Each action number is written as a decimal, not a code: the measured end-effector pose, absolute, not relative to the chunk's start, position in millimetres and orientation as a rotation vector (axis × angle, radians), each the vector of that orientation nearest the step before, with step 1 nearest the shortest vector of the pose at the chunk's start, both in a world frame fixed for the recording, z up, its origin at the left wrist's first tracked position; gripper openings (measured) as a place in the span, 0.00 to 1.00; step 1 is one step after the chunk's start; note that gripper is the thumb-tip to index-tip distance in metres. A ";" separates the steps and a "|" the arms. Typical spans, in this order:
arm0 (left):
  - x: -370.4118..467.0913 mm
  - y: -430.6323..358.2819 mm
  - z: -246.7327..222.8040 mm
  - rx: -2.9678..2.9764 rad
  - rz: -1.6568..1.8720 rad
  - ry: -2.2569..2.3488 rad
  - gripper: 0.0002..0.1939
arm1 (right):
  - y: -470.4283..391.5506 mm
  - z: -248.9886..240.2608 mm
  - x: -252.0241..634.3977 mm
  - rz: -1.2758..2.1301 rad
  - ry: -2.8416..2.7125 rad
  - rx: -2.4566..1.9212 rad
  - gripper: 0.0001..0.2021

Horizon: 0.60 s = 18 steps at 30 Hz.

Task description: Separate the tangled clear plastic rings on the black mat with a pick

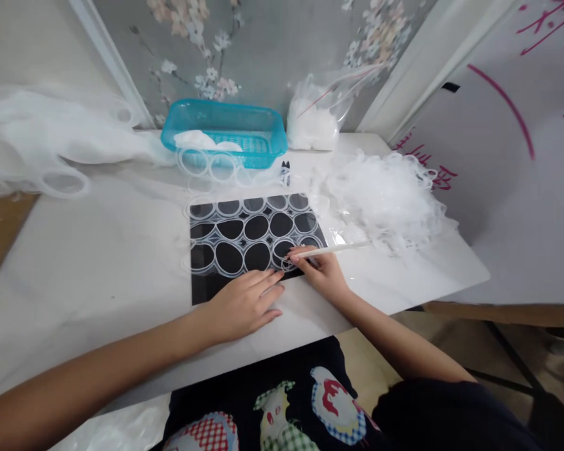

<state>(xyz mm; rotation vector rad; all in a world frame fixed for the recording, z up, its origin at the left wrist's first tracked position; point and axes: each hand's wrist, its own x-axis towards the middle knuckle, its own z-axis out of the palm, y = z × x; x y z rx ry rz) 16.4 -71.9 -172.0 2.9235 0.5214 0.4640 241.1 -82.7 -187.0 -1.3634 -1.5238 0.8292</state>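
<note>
On the table lies a black mat (207, 288), covered by a translucent white sheet (232, 216) with rows of oval outlines. The sheet runs past the mat's far edge toward the blue basket. My left hand (244, 304) rests flat at the mat's near edge, its fingers stretched out over the sheet's border. Beside it, at the mat's near right corner, my right hand (324, 272) is closed around a thin white pen-like tool (341, 248). The tool's tip is near an oval in the nearest row; a thin loop or strip shows there, too small to make out.
A blue plastic basket (223, 109) with white pieces inside stands against the wall. A clear bag (313, 122) of white material is to its right. Tangled white rings (380, 200) are heaped at the right. White perforated sheeting (51, 138) lies at the left.
</note>
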 end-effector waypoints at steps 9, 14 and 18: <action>25.7 -69.3 -171.2 2.983 0.458 0.552 0.17 | -85.6 -183.8 241.7 0.741 -1.649 -1.295 0.07; 27.3 -71.0 -170.2 2.951 0.482 0.575 0.17 | -82.9 -182.5 242.0 0.796 -1.657 -1.304 0.07; 27.8 -70.0 -171.3 2.924 0.497 0.590 0.17 | -84.7 -183.1 241.4 0.838 -1.614 -1.336 0.07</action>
